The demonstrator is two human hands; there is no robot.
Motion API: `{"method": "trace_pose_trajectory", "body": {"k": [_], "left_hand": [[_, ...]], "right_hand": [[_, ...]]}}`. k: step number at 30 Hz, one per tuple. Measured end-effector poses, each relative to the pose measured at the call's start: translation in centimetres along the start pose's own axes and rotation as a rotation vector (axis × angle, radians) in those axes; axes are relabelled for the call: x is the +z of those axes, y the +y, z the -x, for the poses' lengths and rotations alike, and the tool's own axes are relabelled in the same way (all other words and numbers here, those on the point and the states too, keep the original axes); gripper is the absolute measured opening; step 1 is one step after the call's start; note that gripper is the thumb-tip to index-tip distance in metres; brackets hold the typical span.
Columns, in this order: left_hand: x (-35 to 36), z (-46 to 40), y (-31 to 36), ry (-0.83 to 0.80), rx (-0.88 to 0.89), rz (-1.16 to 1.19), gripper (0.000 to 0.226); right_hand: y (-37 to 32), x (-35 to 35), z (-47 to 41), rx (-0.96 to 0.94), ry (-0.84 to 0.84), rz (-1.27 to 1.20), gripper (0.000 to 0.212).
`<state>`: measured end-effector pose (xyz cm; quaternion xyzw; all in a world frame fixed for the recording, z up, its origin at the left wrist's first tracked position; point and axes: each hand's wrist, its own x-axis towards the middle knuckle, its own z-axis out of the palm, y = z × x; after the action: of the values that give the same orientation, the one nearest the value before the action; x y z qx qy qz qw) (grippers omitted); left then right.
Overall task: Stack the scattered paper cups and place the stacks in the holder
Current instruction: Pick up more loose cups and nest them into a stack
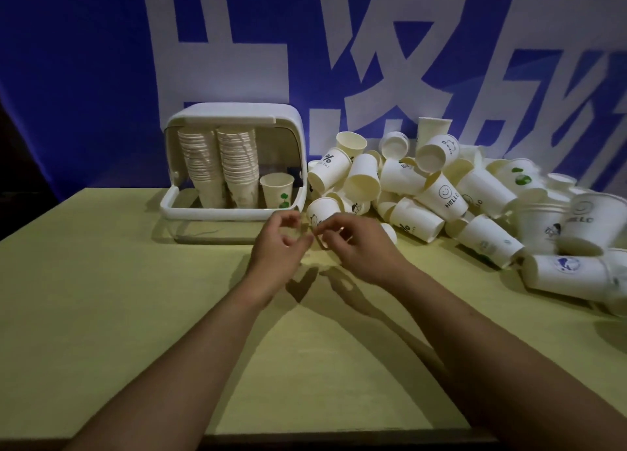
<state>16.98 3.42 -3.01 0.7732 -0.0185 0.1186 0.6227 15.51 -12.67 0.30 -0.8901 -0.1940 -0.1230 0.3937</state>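
**Two empty hands near the edge of the cup pile**

The person's left hand (278, 243) and right hand (353, 243) are close together above the yellow-green table (118, 297), just in front of the holder (234, 165). The fingers of both hands are loosely curled and they grasp nothing that I can see; the fingertips of the two hands almost meet. One cup (322, 213) with a small drawing stands just behind the hands, and the rim of a further cup shows at the right hand's fingers, but I cannot tell if the fingers touch it.

The holder is a white box with a rounded top and an open front, and its clear lid lies folded down on the table. Inside it stand two tall stacks of cups (220, 165), side by side at the left and the middle. At the right of them, inside the holder, a single cup with a green leaf print (276, 191) stands upright.

The scattered cups (441, 192) lie in a big pile to the right of the holder, most of them on their sides and leaning on each other. Some carry prints, such as a smiling face with the word HELLO. The pile reaches to the right edge of the view. Behind everything hangs a blue banner (84, 60) with large white characters.
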Motion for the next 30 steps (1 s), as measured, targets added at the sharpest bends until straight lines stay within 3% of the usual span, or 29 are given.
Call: {"method": "trace_pose_trajectory", "body": {"k": [4,7,12,17,20,26,30], "left_hand": [[-0.6,0.4,-0.6,-0.475,-0.034,-0.316,0.037],[-1.4,0.1,-0.8,-0.615,-0.039,-0.367,0.043],[-2.1,-0.3,-0.8,-0.587,-0.012,-0.311,0.041],[-2.0,-0.3,-0.7,-0.526,-0.008,-0.317,0.040],[-1.7,-0.1,-0.6,-0.478,-0.008,-0.306,0.045],[-0.8,0.6,-0.2,-0.447,0.049,-0.088,0.067],[0.0,1.3,-0.2,-0.370,0.129,0.057,0.062]], "right_hand": [[2.5,-2.9,-0.7,0.013,0.153,0.201,0.032],[5.0,-3.7,-0.7,0.035,0.027,0.295,0.047],[6.8,-3.5,-0.3,0.032,-0.140,0.383,0.062],[7.1,-3.6,-0.6,0.024,-0.136,0.489,0.062],[7.4,-3.6,-0.1,0.046,-0.112,0.251,0.054],[6.3,-3.1,1.1,-0.015,0.178,-0.188,0.046],[4.9,-2.0,1.4,-0.024,0.160,-0.412,0.034]]}}
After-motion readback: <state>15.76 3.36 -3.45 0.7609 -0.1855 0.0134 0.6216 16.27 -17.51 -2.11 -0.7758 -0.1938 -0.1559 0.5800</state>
